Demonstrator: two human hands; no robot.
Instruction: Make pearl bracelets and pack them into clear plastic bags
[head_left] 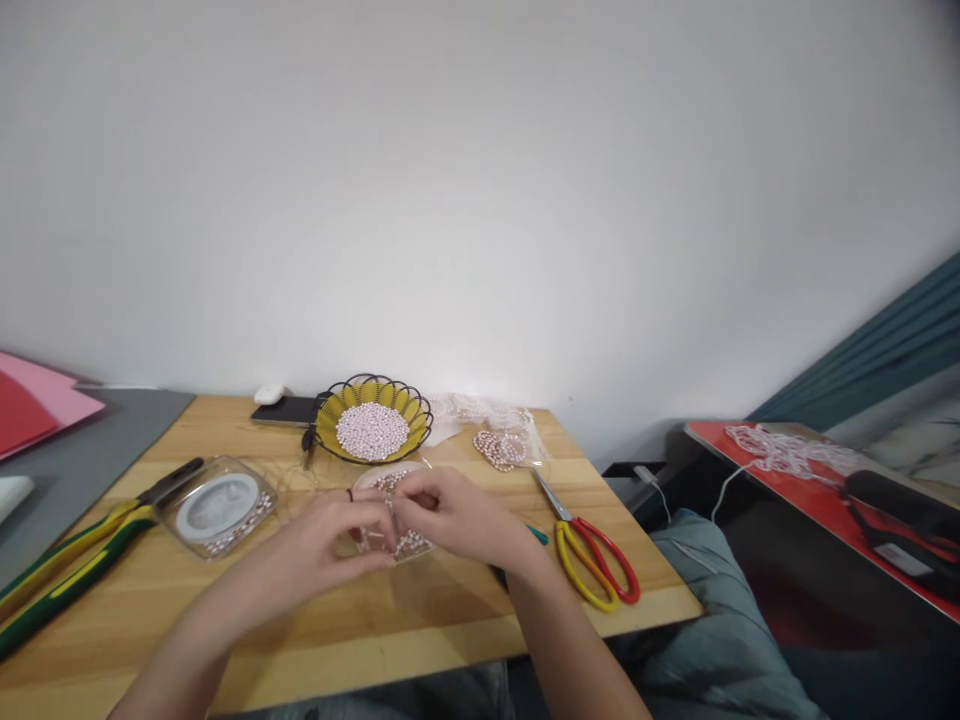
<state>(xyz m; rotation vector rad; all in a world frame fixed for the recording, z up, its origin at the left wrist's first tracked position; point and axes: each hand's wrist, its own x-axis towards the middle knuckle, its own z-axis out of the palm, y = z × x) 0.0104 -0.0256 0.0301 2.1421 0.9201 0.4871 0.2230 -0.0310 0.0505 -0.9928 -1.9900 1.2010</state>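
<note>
Above a small dish of pink and silvery beads [412,544], my two hands meet with their fingertips close together. My left hand [334,540] is closed in a pinch, and a dark band shows near one of its fingers. My right hand [450,512] pinches too, thumb against forefinger. Whatever lies between the fingers is too small to make out. Just behind the dish stands a yellow basket with a black wire rim [324,437], filled with pale pink beads [373,431]. To the left sits a clear square box [161,515] holding a white spool [217,507] and some beads.
Red-and-yellow-handled scissors [585,545] lie right; green-and-yellow pliers [90,560] lie left. Beaded strands [499,450] rest beside a clear bag [532,432]. A dark phone [285,411] and white case [268,394] sit behind. White cord [780,447] is heaped on a red surface.
</note>
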